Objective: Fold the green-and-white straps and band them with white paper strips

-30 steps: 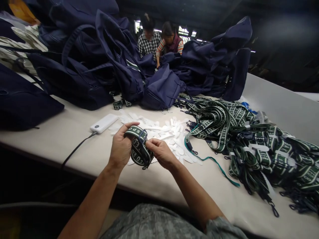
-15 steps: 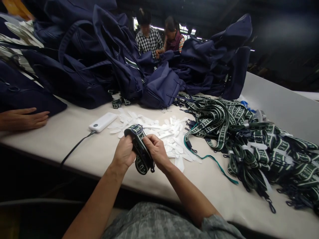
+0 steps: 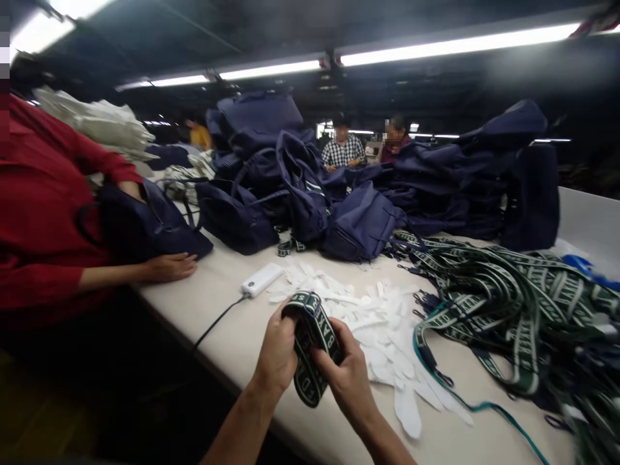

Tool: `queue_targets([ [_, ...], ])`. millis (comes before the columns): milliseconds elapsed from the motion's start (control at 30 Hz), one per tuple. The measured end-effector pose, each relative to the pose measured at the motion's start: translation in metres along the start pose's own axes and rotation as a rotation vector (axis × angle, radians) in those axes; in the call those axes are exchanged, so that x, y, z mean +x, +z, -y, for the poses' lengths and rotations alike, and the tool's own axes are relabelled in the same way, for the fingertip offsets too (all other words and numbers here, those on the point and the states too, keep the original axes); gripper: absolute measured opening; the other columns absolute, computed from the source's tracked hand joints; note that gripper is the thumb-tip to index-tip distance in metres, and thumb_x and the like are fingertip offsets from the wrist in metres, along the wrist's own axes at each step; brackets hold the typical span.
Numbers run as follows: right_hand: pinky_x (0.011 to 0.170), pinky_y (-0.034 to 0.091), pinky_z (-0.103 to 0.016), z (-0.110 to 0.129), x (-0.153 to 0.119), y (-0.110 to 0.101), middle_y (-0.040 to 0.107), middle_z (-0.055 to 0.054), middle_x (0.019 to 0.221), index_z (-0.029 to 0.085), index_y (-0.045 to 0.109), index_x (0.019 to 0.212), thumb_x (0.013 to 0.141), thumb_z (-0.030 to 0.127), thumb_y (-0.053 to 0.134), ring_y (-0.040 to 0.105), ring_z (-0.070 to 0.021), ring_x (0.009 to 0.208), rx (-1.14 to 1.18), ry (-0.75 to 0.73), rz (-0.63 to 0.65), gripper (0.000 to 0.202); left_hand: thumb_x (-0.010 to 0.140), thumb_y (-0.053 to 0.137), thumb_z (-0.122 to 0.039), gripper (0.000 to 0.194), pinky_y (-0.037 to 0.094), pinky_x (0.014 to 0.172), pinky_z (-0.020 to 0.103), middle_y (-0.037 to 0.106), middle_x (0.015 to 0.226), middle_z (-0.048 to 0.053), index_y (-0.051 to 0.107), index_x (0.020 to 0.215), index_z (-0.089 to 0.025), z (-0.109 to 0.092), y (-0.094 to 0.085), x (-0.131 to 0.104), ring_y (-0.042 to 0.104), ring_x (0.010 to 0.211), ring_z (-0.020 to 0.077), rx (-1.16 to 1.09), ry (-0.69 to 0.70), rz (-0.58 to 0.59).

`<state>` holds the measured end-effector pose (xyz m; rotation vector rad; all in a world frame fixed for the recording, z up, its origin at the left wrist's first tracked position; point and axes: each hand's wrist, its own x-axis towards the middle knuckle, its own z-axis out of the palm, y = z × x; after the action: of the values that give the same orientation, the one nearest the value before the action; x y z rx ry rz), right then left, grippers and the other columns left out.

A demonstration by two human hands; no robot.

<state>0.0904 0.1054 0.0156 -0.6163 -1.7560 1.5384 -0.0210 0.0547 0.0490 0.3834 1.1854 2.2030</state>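
Observation:
A folded dark green strap (image 3: 310,385) with white lettering is held up between my two hands, above the near edge of the table. My left hand (image 3: 277,352) is closed round its left side, some fingers tucked inside the loop. On the other side, my right hand (image 3: 349,365) pinches the strap with the thumb in front. Just beyond my hands lie many white paper-like strips (image 3: 382,323) in a loose spread. A tangled heap of similar lettered straps (image 3: 523,297) with dark hooks fills the right side.
Navy bags (image 3: 361,223) are piled along the back. A white power bank (image 3: 262,279) with a black cable (image 3: 217,321) lies to the left. A teal cord (image 3: 498,407) runs along the right. At left a person in a red sleeve (image 3: 43,206) handles a navy bag (image 3: 159,223); others stand behind.
My view has tilted up and turned left, bringing the person in red and the ceiling lights into sight. The strap stays in both hands, turned slightly.

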Motion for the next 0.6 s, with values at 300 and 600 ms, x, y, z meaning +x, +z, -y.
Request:
queue_targets([
  [300, 0.056, 0.043, -0.027, 0.003, -0.01, 0.003, 0.061, 0.0, 0.07, 0.02, 0.063, 0.092, 0.066, 0.027, 0.057, 0.055, -0.0187, 0.064, -0.112, 0.01, 0.046, 0.027, 0.064, 0.074, -0.018, 0.035, 0.045, 0.055, 0.022, 0.064, 0.07, 0.001, 0.066, 0.098, -0.018, -0.022, -0.003, -0.014, 0.058, 0.058, 0.0123, -0.131, -0.087, -0.077],
  [600, 0.074, 0.052, -0.03, -0.01, -0.012, 0.013, 0.068, -0.005, 0.085, 0.02, 0.068, 0.106, 0.067, 0.031, 0.058, 0.064, -0.0243, 0.081, 0.042, 0.057, 0.147, 0.043, 0.064, 0.072, -0.018, 0.031, 0.04, 0.052, 0.021, 0.056, 0.062, -0.001, 0.066, 0.095, -0.021, -0.01, 0.013, -0.022, 0.05, 0.055, 0.0105, -0.169, -0.128, -0.129],
])
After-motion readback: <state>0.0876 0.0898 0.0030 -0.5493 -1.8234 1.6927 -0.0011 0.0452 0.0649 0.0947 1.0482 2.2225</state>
